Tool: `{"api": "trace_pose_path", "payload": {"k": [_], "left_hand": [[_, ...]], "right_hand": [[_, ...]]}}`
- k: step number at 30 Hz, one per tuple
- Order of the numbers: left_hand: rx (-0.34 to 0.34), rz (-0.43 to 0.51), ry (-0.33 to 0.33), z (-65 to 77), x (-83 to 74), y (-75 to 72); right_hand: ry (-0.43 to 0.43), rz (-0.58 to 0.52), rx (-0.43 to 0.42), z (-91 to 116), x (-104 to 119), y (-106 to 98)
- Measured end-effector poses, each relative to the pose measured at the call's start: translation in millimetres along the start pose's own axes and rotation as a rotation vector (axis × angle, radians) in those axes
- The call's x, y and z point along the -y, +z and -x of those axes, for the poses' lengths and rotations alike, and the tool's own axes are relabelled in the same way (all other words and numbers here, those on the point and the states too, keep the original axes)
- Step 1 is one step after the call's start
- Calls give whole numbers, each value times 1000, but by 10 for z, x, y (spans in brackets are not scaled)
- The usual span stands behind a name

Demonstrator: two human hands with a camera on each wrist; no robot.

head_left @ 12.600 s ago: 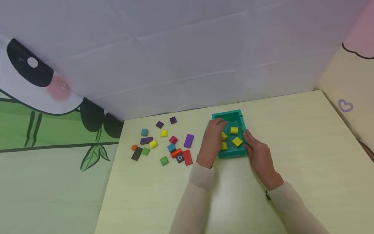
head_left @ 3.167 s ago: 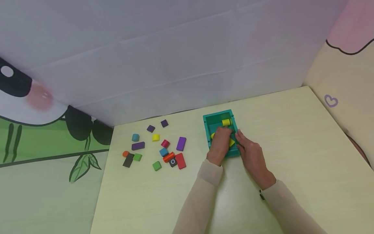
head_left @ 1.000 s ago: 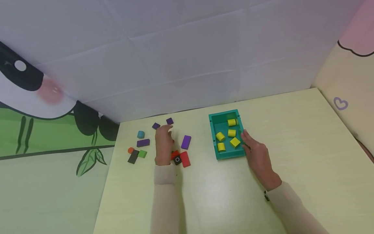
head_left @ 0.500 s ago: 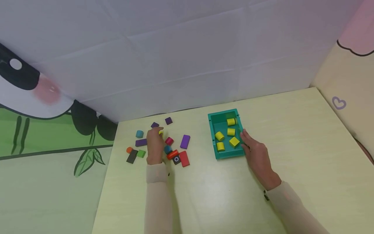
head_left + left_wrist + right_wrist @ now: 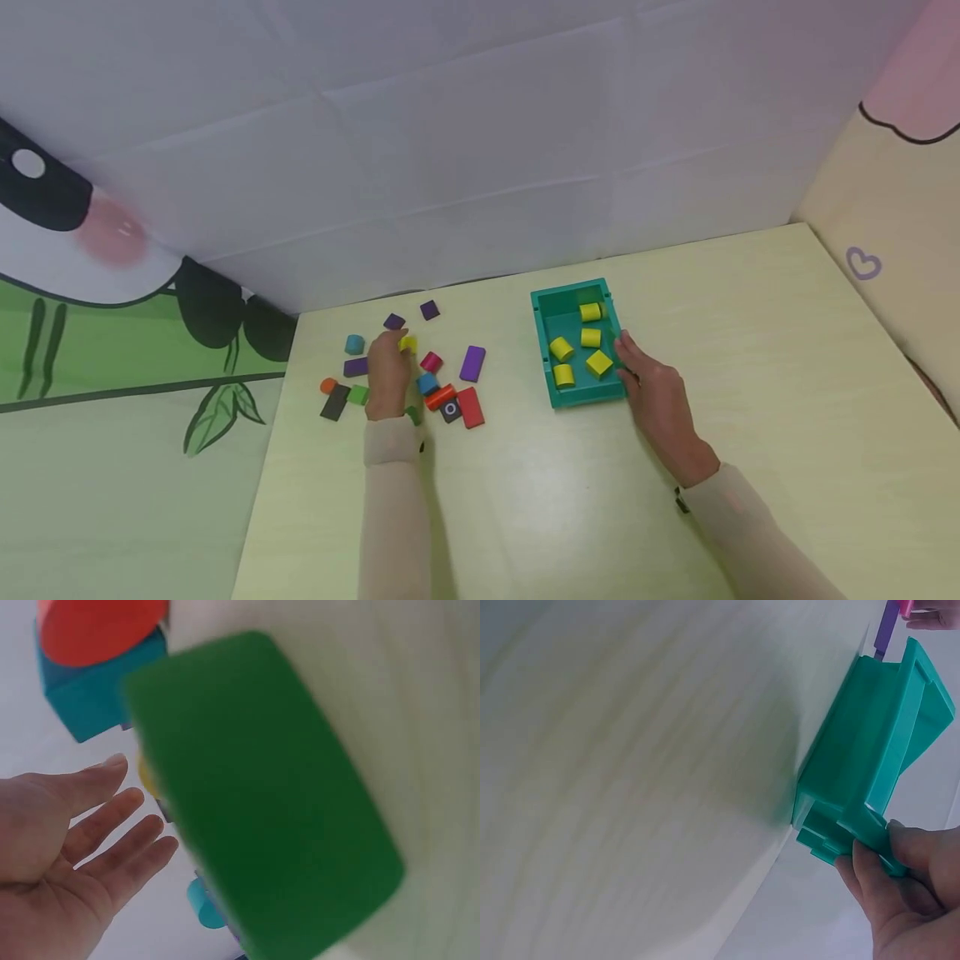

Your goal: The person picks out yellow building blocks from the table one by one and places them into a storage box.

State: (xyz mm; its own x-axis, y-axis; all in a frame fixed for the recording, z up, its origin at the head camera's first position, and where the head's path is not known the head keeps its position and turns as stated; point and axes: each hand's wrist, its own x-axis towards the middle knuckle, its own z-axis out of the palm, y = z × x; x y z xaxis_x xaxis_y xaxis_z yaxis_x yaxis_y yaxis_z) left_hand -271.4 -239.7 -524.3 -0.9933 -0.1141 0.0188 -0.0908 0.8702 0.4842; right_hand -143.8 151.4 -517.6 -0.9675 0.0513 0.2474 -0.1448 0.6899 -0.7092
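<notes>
My left hand [image 5: 388,375] is over the scattered blocks at the left, thumb and fingers apart around a yellow block [image 5: 408,344]. In the left wrist view the fingers of that hand [image 5: 112,847] are loosely extended, and the yellow block [image 5: 148,777] is partly hidden behind a large green block [image 5: 262,795]. My right hand [image 5: 660,408] holds the right side of a teal box [image 5: 588,399]. In the right wrist view its thumb and fingers grip the rim at one corner of the box [image 5: 855,735]. Several yellow blocks [image 5: 598,363] lie inside.
Around the left hand lie a crimson cylinder [image 5: 431,362], a blue block [image 5: 427,383], a red cylinder [image 5: 440,397], a ringed dark cube [image 5: 450,409], a red block [image 5: 471,408] and a purple block [image 5: 472,364]. A pale wall sheet [image 5: 480,225] stands behind the table.
My left hand has left the box and moved left to the scattered blocks, settling around the yellow block. Another yellow block has gone from the scatter. The right hand stays at the box.
</notes>
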Motion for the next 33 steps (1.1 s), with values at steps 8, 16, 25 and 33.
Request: {"api": "trace_pose_path", "payload": {"k": [8, 16, 25, 33], "left_hand": [[40, 16, -23, -22, 48, 4], [98, 4, -46, -60, 32, -11], [112, -25, -65, -82, 19, 10], [111, -45, -72, -36, 3, 25]], "right_hand": [[-11, -2, -10, 8, 5, 12], [-8, -6, -9, -6, 4, 10], [-6, -5, -11, -9, 12, 3], [-13, 4, -17, -7, -7, 13]]}}
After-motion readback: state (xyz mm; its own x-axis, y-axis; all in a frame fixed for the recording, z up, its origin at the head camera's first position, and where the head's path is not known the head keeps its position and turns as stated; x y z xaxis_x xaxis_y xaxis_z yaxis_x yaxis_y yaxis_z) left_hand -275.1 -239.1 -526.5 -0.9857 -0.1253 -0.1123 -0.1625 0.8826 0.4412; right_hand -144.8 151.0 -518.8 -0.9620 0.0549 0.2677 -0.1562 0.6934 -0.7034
